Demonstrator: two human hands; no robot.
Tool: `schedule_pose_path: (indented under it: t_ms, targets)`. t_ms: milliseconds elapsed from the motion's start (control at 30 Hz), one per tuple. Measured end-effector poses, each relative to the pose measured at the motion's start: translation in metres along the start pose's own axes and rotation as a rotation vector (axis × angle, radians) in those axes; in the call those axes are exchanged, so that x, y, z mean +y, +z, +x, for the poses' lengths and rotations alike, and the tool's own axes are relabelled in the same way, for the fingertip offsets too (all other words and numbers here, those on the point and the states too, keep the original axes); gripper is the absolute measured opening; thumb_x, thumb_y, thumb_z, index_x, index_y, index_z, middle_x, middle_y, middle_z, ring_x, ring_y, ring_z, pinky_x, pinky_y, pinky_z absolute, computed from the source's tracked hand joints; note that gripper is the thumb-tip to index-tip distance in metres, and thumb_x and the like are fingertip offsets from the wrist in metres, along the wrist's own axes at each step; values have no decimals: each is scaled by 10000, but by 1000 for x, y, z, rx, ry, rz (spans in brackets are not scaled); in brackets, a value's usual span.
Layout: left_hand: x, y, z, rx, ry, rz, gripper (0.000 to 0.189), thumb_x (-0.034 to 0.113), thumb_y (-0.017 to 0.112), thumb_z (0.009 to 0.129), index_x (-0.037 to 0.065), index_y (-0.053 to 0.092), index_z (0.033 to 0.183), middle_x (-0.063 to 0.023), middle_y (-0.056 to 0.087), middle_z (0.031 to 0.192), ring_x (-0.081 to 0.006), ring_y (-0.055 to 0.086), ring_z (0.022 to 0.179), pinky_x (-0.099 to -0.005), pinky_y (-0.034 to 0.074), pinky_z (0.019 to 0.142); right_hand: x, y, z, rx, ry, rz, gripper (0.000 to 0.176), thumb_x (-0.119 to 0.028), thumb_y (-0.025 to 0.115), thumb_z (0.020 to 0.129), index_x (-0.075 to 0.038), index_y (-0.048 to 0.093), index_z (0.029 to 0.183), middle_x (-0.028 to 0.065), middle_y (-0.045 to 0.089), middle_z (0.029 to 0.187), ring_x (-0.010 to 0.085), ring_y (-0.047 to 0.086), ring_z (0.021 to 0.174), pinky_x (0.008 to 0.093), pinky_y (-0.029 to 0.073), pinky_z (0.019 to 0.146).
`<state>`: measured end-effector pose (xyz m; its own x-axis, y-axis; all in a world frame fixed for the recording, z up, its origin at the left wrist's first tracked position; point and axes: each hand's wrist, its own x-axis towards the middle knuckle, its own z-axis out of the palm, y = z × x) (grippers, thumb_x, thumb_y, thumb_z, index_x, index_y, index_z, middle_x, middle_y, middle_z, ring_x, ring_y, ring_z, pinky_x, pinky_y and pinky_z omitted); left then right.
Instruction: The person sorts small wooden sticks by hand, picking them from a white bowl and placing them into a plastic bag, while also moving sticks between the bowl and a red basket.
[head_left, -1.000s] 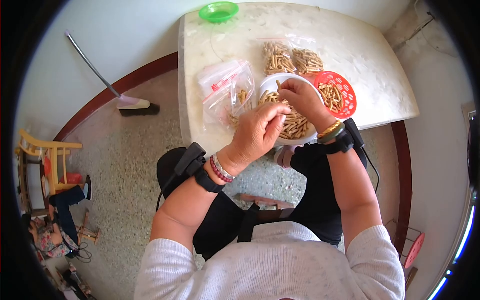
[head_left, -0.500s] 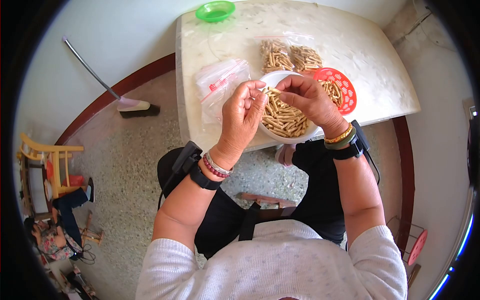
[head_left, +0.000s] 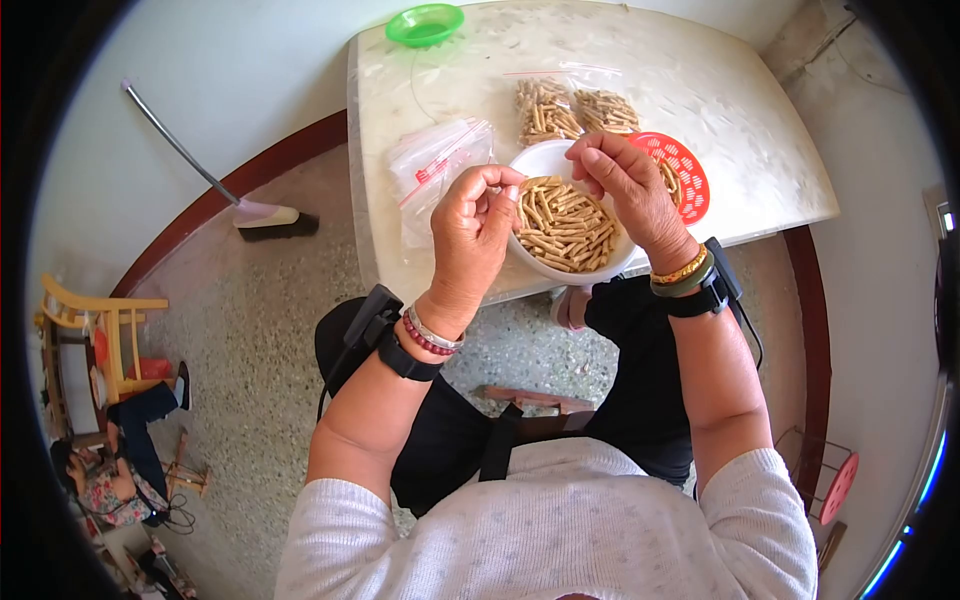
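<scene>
A white bowl [head_left: 545,153] full of short tan stick pieces [head_left: 566,228] stands at the near edge of the table. Over its left rim my left hand [head_left: 472,232] is closed, thumb and index finger meeting in a pinch; anything between the tips is too small to tell. My right hand [head_left: 638,190] hovers over the right rim with its fingers curled against the thumb, and what they hold, if anything, is hidden. Partly behind that hand is a red perforated basket [head_left: 693,180] with more stick pieces [head_left: 670,178].
Two clear bags of stick pieces [head_left: 547,110] lie behind the bowl. Empty zip bags [head_left: 440,160] are stacked left, and a green dish [head_left: 425,27] sits at the far corner. A broom [head_left: 270,217] leans by the wall; a seated person [head_left: 110,485] is far left.
My hands have moved apart above the bowl. The right hand has shifted up and right, away from the left fingertips, uncovering more stick pieces.
</scene>
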<state>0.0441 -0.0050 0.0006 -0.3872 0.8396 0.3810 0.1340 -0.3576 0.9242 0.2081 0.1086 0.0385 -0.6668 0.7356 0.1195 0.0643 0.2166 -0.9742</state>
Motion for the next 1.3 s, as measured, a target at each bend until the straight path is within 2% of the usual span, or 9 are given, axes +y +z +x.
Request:
schedule_pose_path:
  t_ms: [67, 267, 467, 567, 667, 800, 967, 1067, 1300]
  targets:
    - [0, -1, -1, 4, -20, 1, 101, 43, 567, 939, 30, 604, 1032, 5, 621, 874, -16, 536, 635, -152, 421, 531, 4, 0, 0, 8, -3, -13, 257, -259, 491, 1005, -39, 624, 1001, -30, 559, 823, 50, 481, 757, 207, 418, 700]
    - [0, 1, -1, 7, 35, 53, 152, -14, 581, 908, 18, 600, 1056, -1, 623, 915, -17, 534, 654, -165, 462, 599, 0, 2, -2, -92, -27, -53, 244, -258, 564, 963, -21, 622, 977, -32, 575, 816, 51, 500, 768, 219, 433, 706]
    - [-1, 0, -2, 22, 69, 94, 167, -30, 584, 900, 18, 596, 1060, 2, 621, 916, -19, 530, 649, -163, 457, 594, 2, 1, -2, -181, 50, 52, 234, -271, 568, 967, -43, 615, 990, -36, 582, 847, 49, 486, 788, 215, 423, 731]
    - [-2, 0, -2, 19, 64, 86, 170, -32, 583, 899, 20, 596, 1060, 4, 620, 916, -19, 530, 648, -163, 455, 592, 0, 2, -4, -210, 41, 40, 251, -263, 582, 962, -13, 613, 957, -33, 575, 825, 50, 510, 793, 214, 441, 724]
    - [-4, 1, -3, 11, 78, 121, 164, -34, 580, 899, 19, 598, 1053, 3, 617, 904, -17, 529, 644, -164, 452, 588, -1, 2, -5, -250, 88, 63, 225, -269, 572, 964, -48, 608, 987, -32, 593, 869, 48, 489, 807, 214, 420, 761]
    - [-2, 3, -3, -26, 99, 174, 198, -38, 583, 895, 9, 582, 1088, -15, 611, 918, -18, 531, 661, -164, 449, 590, 3, 2, -4, -240, 67, 77, 169, -209, 598, 944, -44, 606, 984, -39, 588, 886, 42, 505, 825, 213, 433, 767]
    - [4, 7, -4, -86, -54, -72, 253, 103, 577, 948, -16, 532, 1167, -42, 591, 938, -26, 516, 676, -169, 437, 591, 6, 1, -2, -144, 21, 38, 123, -85, 642, 909, 3, 610, 988, -27, 594, 858, 40, 537, 790, 202, 462, 707]
    - [5, 6, -5, -95, -106, -109, 232, 146, 558, 968, -5, 549, 1144, -30, 587, 909, -25, 499, 653, -167, 425, 581, 4, 0, -3, -180, 70, -14, 113, -66, 621, 911, -27, 596, 1014, -31, 583, 910, 46, 554, 883, 208, 467, 787]
    - [-3, 6, -5, -73, -65, -32, 165, 127, 535, 977, 19, 574, 1095, -10, 589, 861, -24, 488, 629, -161, 410, 560, 6, 3, -4, -193, 25, -14, 110, -32, 614, 910, -26, 596, 1018, -32, 585, 914, 40, 551, 878, 204, 466, 787]
